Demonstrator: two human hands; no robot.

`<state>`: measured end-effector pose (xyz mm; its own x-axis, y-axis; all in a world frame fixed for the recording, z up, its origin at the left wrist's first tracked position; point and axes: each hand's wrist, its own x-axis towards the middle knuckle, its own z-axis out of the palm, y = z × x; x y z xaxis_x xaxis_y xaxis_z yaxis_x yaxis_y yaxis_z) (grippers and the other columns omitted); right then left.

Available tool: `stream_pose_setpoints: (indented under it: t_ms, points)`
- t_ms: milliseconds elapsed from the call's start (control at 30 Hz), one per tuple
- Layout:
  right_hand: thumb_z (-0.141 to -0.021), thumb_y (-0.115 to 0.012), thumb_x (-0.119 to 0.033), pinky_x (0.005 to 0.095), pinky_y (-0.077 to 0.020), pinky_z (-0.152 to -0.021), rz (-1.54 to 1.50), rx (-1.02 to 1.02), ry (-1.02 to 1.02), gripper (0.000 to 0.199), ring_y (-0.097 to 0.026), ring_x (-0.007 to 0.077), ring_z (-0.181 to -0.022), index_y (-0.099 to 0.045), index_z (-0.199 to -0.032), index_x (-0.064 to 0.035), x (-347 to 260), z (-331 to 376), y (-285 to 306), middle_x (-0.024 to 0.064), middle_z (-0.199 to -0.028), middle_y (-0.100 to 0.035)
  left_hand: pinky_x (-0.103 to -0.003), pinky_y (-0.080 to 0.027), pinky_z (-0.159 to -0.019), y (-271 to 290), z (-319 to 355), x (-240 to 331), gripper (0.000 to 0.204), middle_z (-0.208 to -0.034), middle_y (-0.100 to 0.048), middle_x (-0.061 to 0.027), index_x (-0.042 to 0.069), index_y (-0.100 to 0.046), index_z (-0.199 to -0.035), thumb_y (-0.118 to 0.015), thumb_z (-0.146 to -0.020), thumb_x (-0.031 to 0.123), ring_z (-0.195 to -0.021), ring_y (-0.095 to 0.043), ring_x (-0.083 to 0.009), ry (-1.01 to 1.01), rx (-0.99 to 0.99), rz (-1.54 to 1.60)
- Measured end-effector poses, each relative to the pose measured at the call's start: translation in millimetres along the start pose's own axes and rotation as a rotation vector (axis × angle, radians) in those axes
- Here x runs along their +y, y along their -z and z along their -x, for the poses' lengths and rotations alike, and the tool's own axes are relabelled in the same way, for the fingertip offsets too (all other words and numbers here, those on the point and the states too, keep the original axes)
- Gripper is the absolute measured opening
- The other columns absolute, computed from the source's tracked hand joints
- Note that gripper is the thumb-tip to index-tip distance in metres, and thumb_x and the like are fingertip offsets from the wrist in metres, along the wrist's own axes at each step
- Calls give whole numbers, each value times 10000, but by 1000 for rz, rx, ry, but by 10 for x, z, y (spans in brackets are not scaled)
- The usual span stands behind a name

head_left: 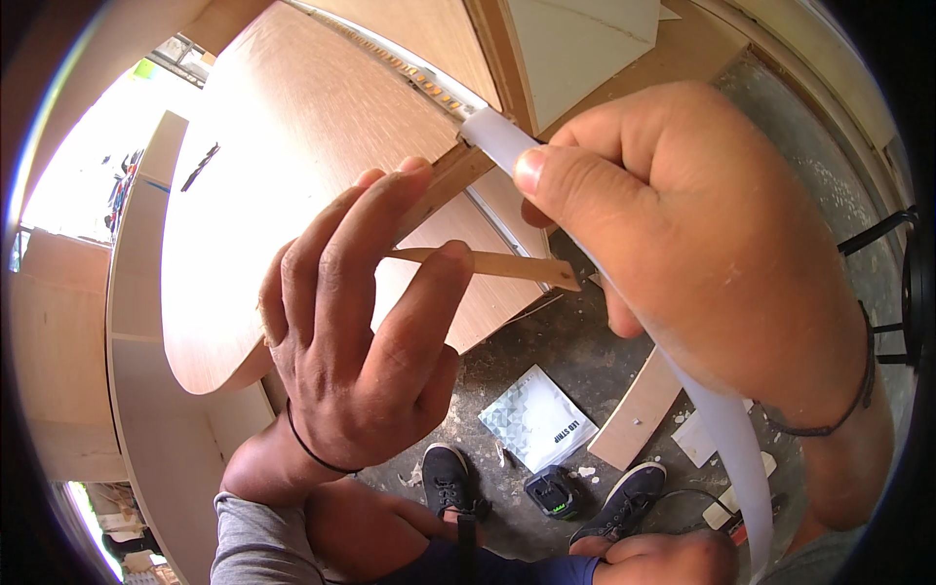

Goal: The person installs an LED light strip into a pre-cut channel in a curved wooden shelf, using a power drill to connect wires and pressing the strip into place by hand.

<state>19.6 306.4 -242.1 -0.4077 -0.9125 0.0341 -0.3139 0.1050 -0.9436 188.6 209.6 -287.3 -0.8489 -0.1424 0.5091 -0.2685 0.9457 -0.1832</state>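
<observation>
My right hand (673, 214) is closed on a long, milky-white plastic diffuser strip (495, 136), thumb on top near its end. The strip's tip meets the end of a slim channel holding an LED strip (439, 91) with yellowish chips. Its loose length runs behind the hand and hangs to the lower right. My left hand (361, 312) has its fingers stretched apart, fingertips near the edge of a pale wood-grain panel (292, 146). A thin, flat wooden piece (522, 268) passes behind the left thumb; whether the hand grips it I cannot tell.
Below on the dark floor (497, 370) lie a white patterned packet (536, 419), a wooden offcut (636, 409), and a black battery charger (554, 490) between my shoes. A curved wooden cabinet side (146, 390) rises at the left. Black metal legs (887, 331) stand at the right edge.
</observation>
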Motion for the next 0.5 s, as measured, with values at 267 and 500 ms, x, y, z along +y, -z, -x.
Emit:
stream_pose_setpoints:
  t_ms: [267, 500]
  points:
    - [-902, -542, -311, 236, -347, -398, 64, -12, -269, 369, -469, 85, -395, -636, -766, 19, -85, -27, -64, 21, -481, -502, -491, -361, -979, 32, -33, 29, 582, -1266, -521, -254, 78, -468, -1134, -508, -576, -85, -1152, -529, -413, 13, -5, 41]
    - [-909, -531, -340, 245, -339, -380, -50, -135, -318, 391, -450, 89, -373, -616, -785, 21, -128, -201, 40, 31, -457, -490, -477, -375, -951, 35, -59, 3, 590, -1250, -523, -236, 90, -487, -1115, -535, -554, -88, -1117, -536, -393, 16, -8, 33]
